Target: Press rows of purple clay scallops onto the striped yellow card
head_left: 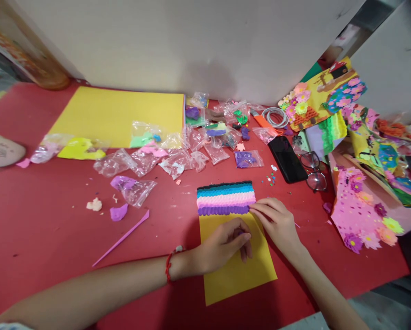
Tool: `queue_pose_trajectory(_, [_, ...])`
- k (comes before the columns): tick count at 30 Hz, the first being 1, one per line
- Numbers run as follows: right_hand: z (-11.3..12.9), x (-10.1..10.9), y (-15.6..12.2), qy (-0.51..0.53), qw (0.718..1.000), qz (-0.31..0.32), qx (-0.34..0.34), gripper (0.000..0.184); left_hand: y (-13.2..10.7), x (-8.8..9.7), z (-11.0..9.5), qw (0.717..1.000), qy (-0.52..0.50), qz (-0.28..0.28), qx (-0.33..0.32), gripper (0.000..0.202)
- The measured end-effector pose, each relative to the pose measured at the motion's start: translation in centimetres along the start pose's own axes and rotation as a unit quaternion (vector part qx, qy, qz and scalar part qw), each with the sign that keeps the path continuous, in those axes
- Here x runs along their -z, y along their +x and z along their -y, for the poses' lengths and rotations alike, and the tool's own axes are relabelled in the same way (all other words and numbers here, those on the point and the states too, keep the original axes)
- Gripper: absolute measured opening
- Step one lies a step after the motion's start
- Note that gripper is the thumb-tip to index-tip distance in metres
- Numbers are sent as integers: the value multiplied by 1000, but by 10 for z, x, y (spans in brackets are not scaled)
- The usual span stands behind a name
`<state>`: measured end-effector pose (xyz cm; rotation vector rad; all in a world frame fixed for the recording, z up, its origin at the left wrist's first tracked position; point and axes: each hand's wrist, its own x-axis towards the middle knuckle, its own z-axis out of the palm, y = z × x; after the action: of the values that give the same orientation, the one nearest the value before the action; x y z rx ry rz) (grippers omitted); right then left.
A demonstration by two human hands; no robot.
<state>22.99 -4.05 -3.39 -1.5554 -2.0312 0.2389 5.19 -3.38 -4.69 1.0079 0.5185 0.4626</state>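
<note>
A yellow sheet of paper [239, 275] lies before me, its upper part covered by bands of clay [226, 196] in black, blue, white, pink and purple. At the right end of the lowest purple clay row [222, 211], the fingertips of my right hand [277, 222] pinch together against the clay. Over the middle of the sheet hovers my left hand [222, 243], its fingers curled round a bit of purple clay that is mostly hidden. A red bracelet [168, 269] circles my left wrist.
Clear bags of coloured clay [212, 133] are strewn along the back, partly over a large yellow sheet [123, 110]. A pink clay tool [123, 238] lies at left. Rightward are a black phone [287, 159], glasses [316, 180] and clay-decorated cards [356, 206].
</note>
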Motion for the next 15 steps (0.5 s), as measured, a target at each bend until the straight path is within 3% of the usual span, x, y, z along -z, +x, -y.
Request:
queue_pose_trajectory(5, [-3,-2,2,-74,996,-8,48,15,0,1,-1,1000,8,-4,1,35])
queue_pose_trajectory(12, [-3,0,-2,-93,993,-19,69,15,-1,1,-1,1000,15,-3,4,36])
queue_pose_trajectory(15, [-1,8,-7,-85,992,-23,86,25,0,1,0,1000,-2,-2,3,37])
